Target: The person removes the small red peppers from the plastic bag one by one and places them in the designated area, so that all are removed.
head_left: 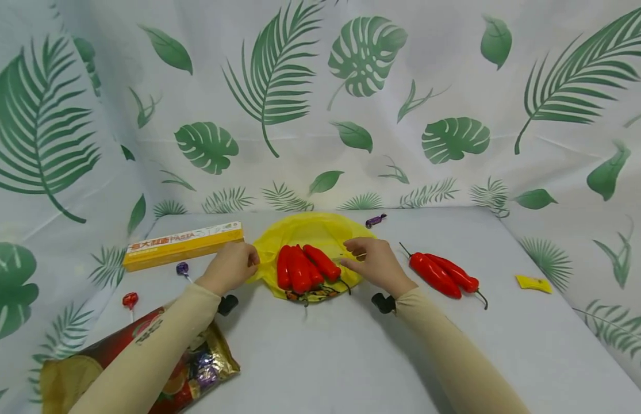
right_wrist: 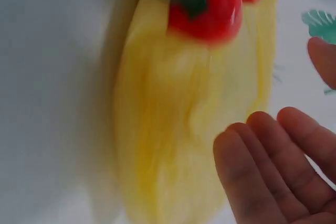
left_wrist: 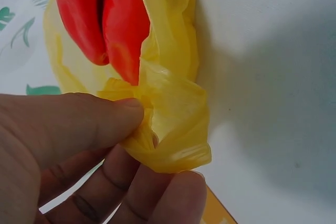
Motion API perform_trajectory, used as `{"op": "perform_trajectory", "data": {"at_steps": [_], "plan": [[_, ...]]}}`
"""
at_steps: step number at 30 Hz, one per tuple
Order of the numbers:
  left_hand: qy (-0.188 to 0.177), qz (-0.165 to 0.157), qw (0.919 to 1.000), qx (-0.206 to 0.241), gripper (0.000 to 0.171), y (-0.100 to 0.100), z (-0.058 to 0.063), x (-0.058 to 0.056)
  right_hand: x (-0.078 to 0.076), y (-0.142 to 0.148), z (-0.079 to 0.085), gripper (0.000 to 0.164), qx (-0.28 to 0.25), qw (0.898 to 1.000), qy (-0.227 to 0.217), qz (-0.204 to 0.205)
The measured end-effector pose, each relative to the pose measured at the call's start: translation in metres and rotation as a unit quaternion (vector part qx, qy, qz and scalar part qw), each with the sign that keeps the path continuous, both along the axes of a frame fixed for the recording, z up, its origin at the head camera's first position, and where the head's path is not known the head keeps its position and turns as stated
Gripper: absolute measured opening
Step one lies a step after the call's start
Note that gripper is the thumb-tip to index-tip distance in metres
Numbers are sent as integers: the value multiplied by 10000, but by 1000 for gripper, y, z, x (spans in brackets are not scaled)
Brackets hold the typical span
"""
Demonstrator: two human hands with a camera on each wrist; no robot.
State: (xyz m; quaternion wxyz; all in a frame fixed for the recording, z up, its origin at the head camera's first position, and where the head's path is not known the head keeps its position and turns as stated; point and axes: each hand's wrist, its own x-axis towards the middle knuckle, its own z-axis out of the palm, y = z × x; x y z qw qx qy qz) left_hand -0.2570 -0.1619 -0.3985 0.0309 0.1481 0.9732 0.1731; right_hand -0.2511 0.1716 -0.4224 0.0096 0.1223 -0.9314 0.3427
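Observation:
A yellow plastic bag (head_left: 312,223) lies spread on the table, with several red chili peppers (head_left: 299,270) bunched on it, their green stems toward me. At its left end my left hand (head_left: 228,269) pinches the gathered plastic; in the left wrist view the thumb presses a crumpled fold of the bag (left_wrist: 173,100) against the fingers. On the other side, my right hand (head_left: 378,265) hovers by the bag's right edge with nothing in its grasp. The right wrist view shows its fingers (right_wrist: 265,166) extended beside the yellow plastic, below a blurred pepper (right_wrist: 207,11).
Two more red peppers (head_left: 436,275) lie to the right, with a small yellow packet (head_left: 534,284) farther out. Behind the bag is a purple wrapped candy (head_left: 375,221). A pasta box (head_left: 183,247), two lollipops (head_left: 130,300) and a large red-gold package (head_left: 211,359) occupy the left.

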Motion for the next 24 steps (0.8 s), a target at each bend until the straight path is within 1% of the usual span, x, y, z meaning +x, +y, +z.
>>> {"op": "perform_trajectory", "data": {"at_steps": [2,4,7,9,13,18,21,24], "plan": [[-28,17,10000,26,4,0,-2,-1,-6,-14,-2,48,-70,9997,-207,95],[-78,55,9999,90,4,-1,-3,-2,-11,-26,-5,48,-53,9990,-442,101],[-158,89,9995,244,4,-1,-4,-5,-19,-40,-9,50,52,9972,-749,43],[-200,116,9990,387,4,0,-3,-8,-23,-46,-12,50,161,9962,-855,0],[-326,175,9967,729,4,0,-1,-14,-29,-56,-16,49,383,9951,-909,-71],[-517,228,9933,1013,6,2,6,-20,-33,-60,-16,48,548,9951,-819,-111],[-514,220,9921,1119,6,2,12,-20,-32,-59,-15,46,546,9958,-731,-104],[-392,174,9917,1215,7,1,17,-19,-28,-58,-10,45,375,9962,-762,-178]]}}
